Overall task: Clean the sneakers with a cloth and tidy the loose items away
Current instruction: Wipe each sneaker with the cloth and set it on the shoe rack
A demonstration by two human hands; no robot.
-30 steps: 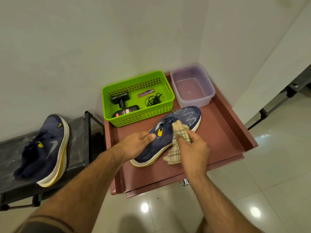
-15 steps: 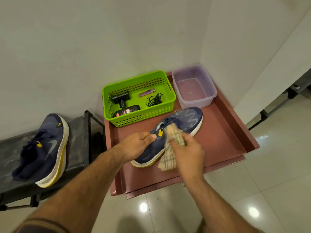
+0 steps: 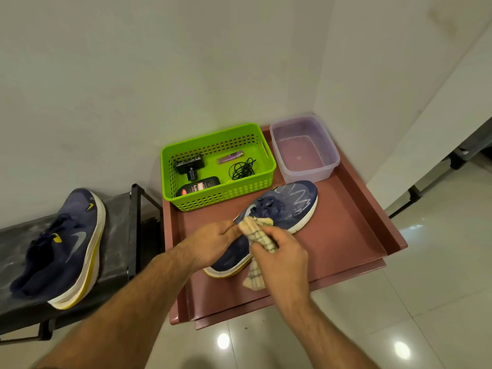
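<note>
A navy sneaker (image 3: 282, 209) lies on its side on the reddish-brown tray surface (image 3: 346, 235), toe toward the clear plastic tub (image 3: 330, 166), with white scribbled marks on its forepart. The left hand (image 3: 210, 242) curls over the shoe's heel end and holds it down. The right hand (image 3: 279, 251) grips a checked cloth (image 3: 257, 230) pressed against the shoe's upper (one end dangles past the sole). Behind sits a green basket (image 3: 263, 182) holding a black bottle (image 3: 198, 187) and coiled cord (image 3: 241, 169). The second sneaker (image 3: 66, 246) rests on a dark rack (image 3: 117, 235) at left.
</note>
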